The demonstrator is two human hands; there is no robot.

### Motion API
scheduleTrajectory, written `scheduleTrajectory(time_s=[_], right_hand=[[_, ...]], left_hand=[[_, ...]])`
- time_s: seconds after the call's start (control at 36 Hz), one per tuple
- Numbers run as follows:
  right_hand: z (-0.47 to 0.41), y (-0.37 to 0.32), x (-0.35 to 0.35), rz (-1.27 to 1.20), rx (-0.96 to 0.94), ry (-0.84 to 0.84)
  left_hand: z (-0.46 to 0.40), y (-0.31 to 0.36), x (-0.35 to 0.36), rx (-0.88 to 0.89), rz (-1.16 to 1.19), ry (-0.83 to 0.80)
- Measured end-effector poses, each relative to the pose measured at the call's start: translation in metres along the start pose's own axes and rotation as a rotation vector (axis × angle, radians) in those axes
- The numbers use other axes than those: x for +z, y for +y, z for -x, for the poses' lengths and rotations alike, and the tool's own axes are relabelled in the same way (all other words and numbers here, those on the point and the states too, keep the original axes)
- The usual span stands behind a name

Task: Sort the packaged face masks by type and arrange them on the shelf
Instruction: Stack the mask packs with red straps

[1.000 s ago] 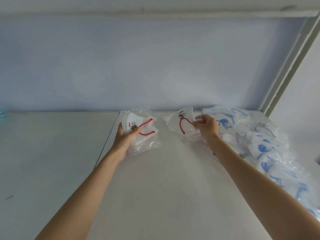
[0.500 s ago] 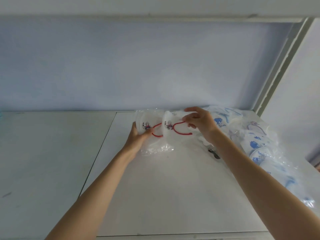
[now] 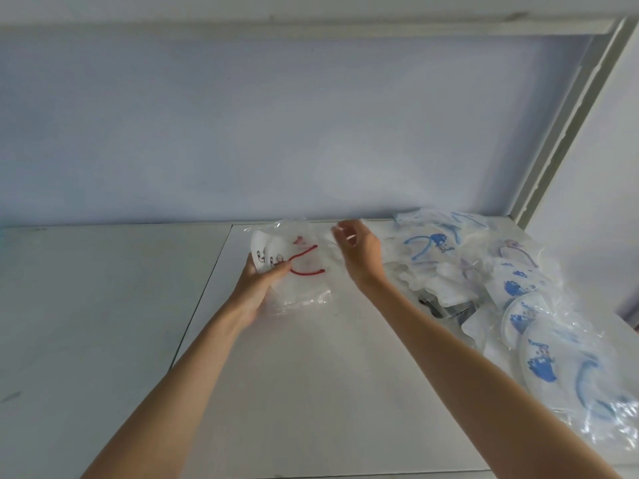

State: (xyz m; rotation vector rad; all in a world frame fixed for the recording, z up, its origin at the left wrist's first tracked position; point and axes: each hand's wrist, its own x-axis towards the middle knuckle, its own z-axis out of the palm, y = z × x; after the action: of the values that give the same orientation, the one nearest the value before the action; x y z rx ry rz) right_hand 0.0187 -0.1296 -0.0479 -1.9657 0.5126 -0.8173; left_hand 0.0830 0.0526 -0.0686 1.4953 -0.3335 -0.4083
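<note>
My left hand (image 3: 257, 283) grips the red-strap masks (image 3: 288, 267) on the shelf (image 3: 311, 392). My right hand (image 3: 359, 252) hovers beside them, fingers loosely curled, holding nothing. Blue masks (image 3: 518, 305) pile at right.

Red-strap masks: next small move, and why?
Probably send the right hand to the mixed pile for another red-strap pack. The left hand grips the red-strap masks gathered together; the right holds nothing I can make out.

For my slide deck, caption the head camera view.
Left hand grips red-strapped packaged masks on the shelf; blue-printed masks lie heaped right.
</note>
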Motion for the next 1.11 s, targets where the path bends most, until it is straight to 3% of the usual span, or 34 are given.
scheduleTrajectory(time_s=[0.08,0.17,0.25,0.36,0.56,0.75,0.83,0.94,1.11], right_hand=[[-0.029,0.021,-0.016,0.437,0.045,0.047],[-0.05,0.04,-0.028,0.853,0.187,-0.118],[-0.063,0.051,-0.03,0.996,0.248,-0.224],[-0.07,0.055,-0.024,1.048,0.217,-0.244],[-0.071,0.062,-0.027,0.813,0.202,-0.146],[-0.074,0.04,-0.045,0.01,0.266,0.054],[-0.075,0.021,-0.058,-0.203,0.243,0.093],[-0.07,0.001,-0.073,-0.144,0.181,0.069],[-0.058,0.012,-0.081,0.032,0.302,-0.016]], left_hand=[[-0.003,0.001,-0.011,0.019,0.007,0.025],[-0.006,0.001,-0.019,0.013,0.001,0.025],[-0.009,0.004,-0.022,0.011,0.021,0.044],[-0.012,0.011,-0.027,0.04,-0.002,-0.023],[-0.015,0.017,-0.028,0.052,0.029,-0.032],[-0.014,0.014,-0.027,0.069,0.023,0.007],[-0.014,0.014,-0.024,0.093,0.008,-0.002],[-0.011,0.016,-0.016,0.093,0.011,-0.007],[-0.003,0.009,-0.009,0.067,0.002,-0.036]])
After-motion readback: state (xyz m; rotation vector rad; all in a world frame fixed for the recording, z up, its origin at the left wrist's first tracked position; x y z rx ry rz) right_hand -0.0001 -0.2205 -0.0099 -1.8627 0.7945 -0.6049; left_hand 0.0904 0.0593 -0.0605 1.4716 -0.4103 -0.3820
